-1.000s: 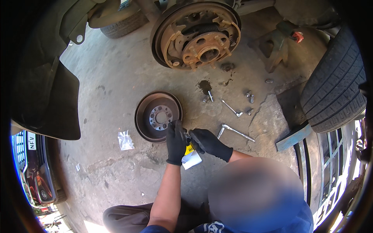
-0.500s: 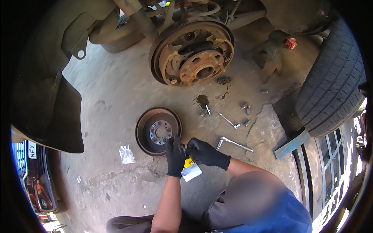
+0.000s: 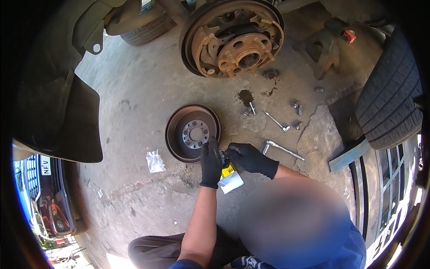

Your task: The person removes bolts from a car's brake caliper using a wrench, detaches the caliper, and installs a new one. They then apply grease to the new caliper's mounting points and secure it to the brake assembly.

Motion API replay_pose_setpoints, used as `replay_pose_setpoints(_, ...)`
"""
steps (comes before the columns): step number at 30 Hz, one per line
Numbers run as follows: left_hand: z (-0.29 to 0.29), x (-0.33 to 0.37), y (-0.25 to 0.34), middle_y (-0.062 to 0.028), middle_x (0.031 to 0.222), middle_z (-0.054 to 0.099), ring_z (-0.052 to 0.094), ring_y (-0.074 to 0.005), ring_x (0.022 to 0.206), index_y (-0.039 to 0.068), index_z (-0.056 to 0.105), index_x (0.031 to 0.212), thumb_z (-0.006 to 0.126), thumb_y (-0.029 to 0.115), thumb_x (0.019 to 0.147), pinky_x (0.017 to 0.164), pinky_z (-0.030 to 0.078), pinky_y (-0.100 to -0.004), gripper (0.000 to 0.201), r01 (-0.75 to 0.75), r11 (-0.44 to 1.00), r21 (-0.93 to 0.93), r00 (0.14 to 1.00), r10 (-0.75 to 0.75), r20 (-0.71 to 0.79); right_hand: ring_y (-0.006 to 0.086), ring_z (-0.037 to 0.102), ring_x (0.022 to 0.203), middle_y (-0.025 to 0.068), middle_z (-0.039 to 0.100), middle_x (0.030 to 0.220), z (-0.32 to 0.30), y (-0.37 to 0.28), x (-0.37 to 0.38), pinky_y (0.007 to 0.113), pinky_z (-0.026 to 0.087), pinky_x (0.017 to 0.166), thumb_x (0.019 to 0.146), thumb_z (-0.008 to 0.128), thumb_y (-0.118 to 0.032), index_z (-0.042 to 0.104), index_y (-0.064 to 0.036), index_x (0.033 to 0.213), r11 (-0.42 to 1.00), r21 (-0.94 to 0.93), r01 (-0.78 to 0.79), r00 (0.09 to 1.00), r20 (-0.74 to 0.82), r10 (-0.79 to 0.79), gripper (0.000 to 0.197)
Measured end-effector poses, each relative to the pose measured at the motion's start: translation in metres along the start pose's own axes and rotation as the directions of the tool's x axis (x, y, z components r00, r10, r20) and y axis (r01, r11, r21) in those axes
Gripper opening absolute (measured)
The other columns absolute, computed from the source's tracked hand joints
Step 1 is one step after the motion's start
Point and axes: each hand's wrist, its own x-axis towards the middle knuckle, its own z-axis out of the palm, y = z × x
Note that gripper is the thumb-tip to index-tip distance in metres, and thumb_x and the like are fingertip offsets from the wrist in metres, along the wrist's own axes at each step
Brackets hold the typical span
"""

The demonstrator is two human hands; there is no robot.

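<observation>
My gloved left hand (image 3: 210, 163) is closed around a small dark part (image 3: 224, 157), too covered to name. From the right, my gloved right hand (image 3: 251, 158) pinches at the same part, its fingertips meeting the left ones. Just below the hands is a yellow and white carton or card (image 3: 231, 180); whether it is held or lies on the floor I cannot tell. A rusty brake drum (image 3: 174, 142) lies open side up on the floor, right beyond my left hand.
Ahead hangs the exposed drum brake assembly (image 3: 246, 56) with its rusty hub. Right of the drum lie a ratchet handle (image 3: 286, 151), a thin wrench (image 3: 275, 120) and small metal parts (image 3: 298, 107). A clear plastic bag (image 3: 155, 162) lies left; a tyre (image 3: 389, 94) stands far right.
The whole view has shifted, so the floor and brake sit higher and slightly farther right. Both hands stay together on the small dark part, with little change of grip.
</observation>
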Motion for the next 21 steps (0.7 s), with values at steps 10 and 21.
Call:
replay_pose_setpoints(10, -0.026, 0.002, 0.024, -0.0092, 0.078, 0.064, 0.066, -0.0201, 0.065, 0.004, 0.063, 0.101, 0.044, 0.053, 0.108, 0.057, 0.054, -0.0330, 0.053, 0.647, 0.557, -0.520, 0.752, -0.579, 0.315, 0.0283, 0.070, 0.096, 0.0152, 0.068, 0.106, -0.020, 0.023, 0.012, 0.038, 0.054, 0.085, 0.093, 0.069, -0.010, 0.061, -0.0040, 0.122, 0.815, -0.568, 0.110, 0.948, -0.187, -0.258, 0.030)
replay_pose_setpoints(21, -0.017, 0.005, 0.011, -0.0190, 0.099, 0.069, 0.066, -0.0335, 0.088, -0.001, 0.059, 0.127, 0.038, 0.024, 0.110, 0.083, 0.051, -0.0427, 0.037, 0.065, 0.997, 0.045, 0.992, -0.069, 0.107, 0.0348, 0.070, 0.094, 0.0155, 0.072, 0.105, -0.002, -0.009, -0.008, 0.041, 0.055, 0.084, 0.090, 0.074, -0.019, 0.070, -0.0076, 0.119, 0.947, -0.142, 0.289, 0.946, -0.108, -0.305, 0.032)
